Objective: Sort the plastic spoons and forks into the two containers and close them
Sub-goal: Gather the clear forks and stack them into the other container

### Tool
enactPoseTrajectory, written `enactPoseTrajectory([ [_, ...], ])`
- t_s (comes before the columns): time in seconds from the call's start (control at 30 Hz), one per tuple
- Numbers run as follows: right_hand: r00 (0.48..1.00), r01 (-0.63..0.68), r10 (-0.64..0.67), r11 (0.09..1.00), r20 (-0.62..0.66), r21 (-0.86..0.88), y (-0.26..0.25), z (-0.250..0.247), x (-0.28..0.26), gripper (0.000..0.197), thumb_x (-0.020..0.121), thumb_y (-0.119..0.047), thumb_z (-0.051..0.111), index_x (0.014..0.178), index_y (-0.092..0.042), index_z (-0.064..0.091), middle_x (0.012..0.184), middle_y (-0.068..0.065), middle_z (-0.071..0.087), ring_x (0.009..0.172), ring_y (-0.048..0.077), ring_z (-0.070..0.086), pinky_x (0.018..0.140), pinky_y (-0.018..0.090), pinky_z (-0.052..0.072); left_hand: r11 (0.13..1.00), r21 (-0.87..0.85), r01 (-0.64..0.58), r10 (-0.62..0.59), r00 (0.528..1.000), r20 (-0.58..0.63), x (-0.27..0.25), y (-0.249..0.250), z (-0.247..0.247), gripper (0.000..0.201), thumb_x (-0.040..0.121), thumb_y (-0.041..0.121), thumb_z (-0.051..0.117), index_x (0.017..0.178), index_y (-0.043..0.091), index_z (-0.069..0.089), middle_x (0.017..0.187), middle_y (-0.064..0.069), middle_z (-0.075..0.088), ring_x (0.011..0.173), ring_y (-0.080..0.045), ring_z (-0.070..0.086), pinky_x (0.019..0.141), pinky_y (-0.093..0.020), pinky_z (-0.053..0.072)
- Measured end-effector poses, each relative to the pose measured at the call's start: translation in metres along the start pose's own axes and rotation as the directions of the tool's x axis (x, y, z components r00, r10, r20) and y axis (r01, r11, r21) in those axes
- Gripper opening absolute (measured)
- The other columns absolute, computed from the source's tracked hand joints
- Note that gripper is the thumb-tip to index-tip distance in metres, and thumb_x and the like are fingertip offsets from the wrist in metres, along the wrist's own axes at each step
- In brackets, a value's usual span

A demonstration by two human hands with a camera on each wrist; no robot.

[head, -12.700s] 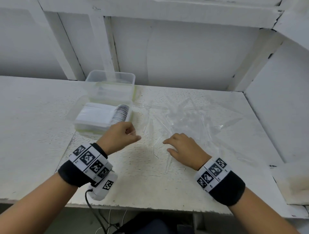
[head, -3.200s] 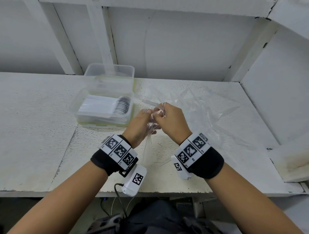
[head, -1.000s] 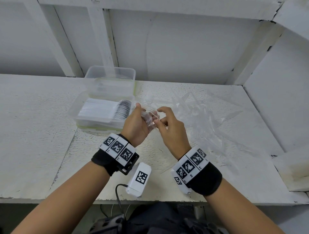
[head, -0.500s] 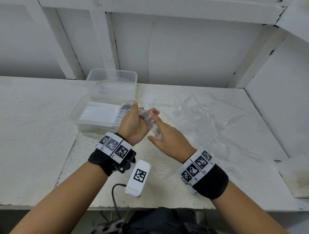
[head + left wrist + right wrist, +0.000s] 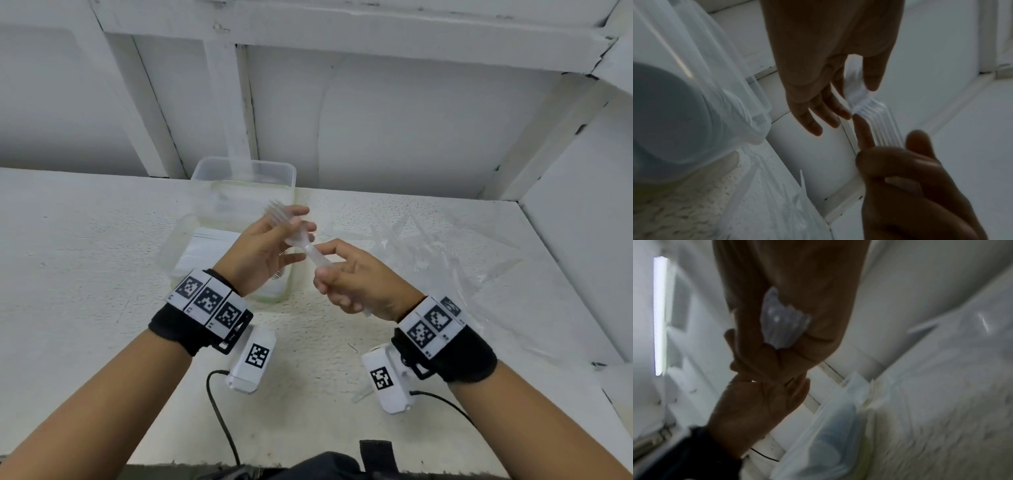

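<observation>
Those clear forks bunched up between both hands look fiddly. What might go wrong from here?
1. The bundle of forks is held only at its ends, the left hand around the tines and the right hand pinching the handles; the stack might fan out or slip.
2. Loose clear cutlery on the table is hard to see, so a piece could be missed.
3. The near container sits under the left hand and might get knocked.
</observation>
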State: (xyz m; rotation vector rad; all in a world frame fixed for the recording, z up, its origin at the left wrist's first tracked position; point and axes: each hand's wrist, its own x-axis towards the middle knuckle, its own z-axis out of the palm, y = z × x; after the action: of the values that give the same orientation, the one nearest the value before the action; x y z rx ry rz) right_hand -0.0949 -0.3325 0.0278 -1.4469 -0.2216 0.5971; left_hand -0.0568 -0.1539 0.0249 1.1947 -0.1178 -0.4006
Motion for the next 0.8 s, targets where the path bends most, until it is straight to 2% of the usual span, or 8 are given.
enactPoseTrajectory([
  [0.13,0.962,-0.122,0.029,0.935,0.272,0.334,0.004,0.004,0.02,0.04,0.075,-0.028,0.064,0.107,-0.015,0.044,0.067,-0.003,0.06,0.038,0.002,0.042,0.034,0.011,0.033,0.986,-0.165,-0.03,0.049,0.993,0.112,0.01,0.013,-0.006,0.035,0.059,0.038,0.084,0.085,0.021,0.067,0.089,-0.003,0.07,0.095,-0.021,0.067,0.08,-0.037,0.054],
  [0.2,0.95,-0.161,0.033,0.905,0.312,0.395,0.004,0.006,0.031,0.04,0.076,-0.029,0.066,0.108,-0.015,0.046,0.069,-0.002,0.061,0.041,0.003,0.047,0.036,0.012,0.038,0.987,-0.154,-0.04,0.048,0.998,0.048,0.014,0.02,-0.002,0.021,0.073,0.036,0.075,0.066,0.02,0.064,0.068,0.003,0.065,0.077,-0.017,0.069,0.075,-0.034,0.05],
  [0.27,0.969,-0.171,0.089,0.916,0.232,0.362,0.0,0.007,0.041,0.027,0.084,-0.026,0.055,0.108,-0.015,0.049,0.068,-0.001,0.061,0.044,0.006,0.051,0.039,0.015,0.042,0.992,-0.126,-0.027,0.013,0.994,-0.111,0.022,0.024,0.0,0.035,0.09,0.032,0.057,0.058,0.017,0.054,0.05,0.006,0.053,0.055,-0.013,0.063,0.064,-0.029,0.041],
  [0.4,0.988,-0.062,0.02,0.96,-0.155,-0.272,-0.011,0.008,0.06,0.019,0.095,-0.032,0.05,0.111,-0.021,0.047,0.084,0.002,0.063,0.063,0.013,0.06,0.058,0.029,0.051,0.972,-0.232,-0.037,-0.058,0.92,-0.387,0.04,0.031,-0.009,0.026,0.09,0.029,0.059,0.071,0.014,0.048,0.044,0.003,0.045,0.045,-0.013,0.055,0.055,-0.025,0.052],
  [0.5,0.955,-0.028,-0.239,0.512,-0.173,-0.858,-0.014,0.01,0.074,0.042,0.094,-0.042,0.047,0.131,-0.024,0.039,0.108,-0.001,0.06,0.086,0.017,0.06,0.074,0.033,0.048,0.952,-0.298,-0.066,-0.092,0.869,-0.487,0.053,0.038,-0.018,0.028,0.089,0.031,0.06,0.073,0.011,0.048,0.049,0.0,0.043,0.044,-0.013,0.057,0.056,-0.03,0.056],
  [0.57,0.934,-0.041,-0.332,0.277,-0.135,-0.96,-0.02,0.01,0.085,0.044,0.097,-0.04,0.04,0.137,-0.021,0.034,0.118,0.002,0.057,0.096,0.024,0.06,0.075,0.036,0.046,0.931,-0.357,-0.076,-0.128,0.847,-0.516,0.063,0.045,-0.023,0.031,0.089,0.032,0.059,0.071,0.01,0.046,0.053,-0.002,0.042,0.045,-0.014,0.059,0.053,-0.032,0.057],
  [0.63,0.914,-0.039,-0.391,0.189,-0.112,-0.981,-0.028,0.005,0.099,0.042,0.099,-0.035,0.035,0.138,-0.019,0.034,0.12,0.004,0.056,0.1,0.028,0.059,0.075,0.037,0.045,0.916,-0.398,-0.056,-0.161,0.857,-0.49,0.071,0.054,-0.028,0.034,0.091,0.035,0.055,0.071,0.01,0.044,0.056,-0.002,0.042,0.055,-0.016,0.061,0.053,-0.031,0.057],
  [0.8,0.926,-0.024,-0.362,0.232,-0.109,-0.973,-0.063,-0.012,0.134,0.039,0.1,-0.032,0.038,0.136,-0.017,0.041,0.127,0.006,0.057,0.112,0.027,0.055,0.083,0.035,0.042,0.987,-0.007,0.163,-0.149,0.88,-0.451,0.083,0.088,-0.057,0.044,0.094,0.049,0.042,0.099,0.006,0.049,0.087,-0.008,0.056,0.079,-0.023,0.062,0.076,-0.035,0.054],
])
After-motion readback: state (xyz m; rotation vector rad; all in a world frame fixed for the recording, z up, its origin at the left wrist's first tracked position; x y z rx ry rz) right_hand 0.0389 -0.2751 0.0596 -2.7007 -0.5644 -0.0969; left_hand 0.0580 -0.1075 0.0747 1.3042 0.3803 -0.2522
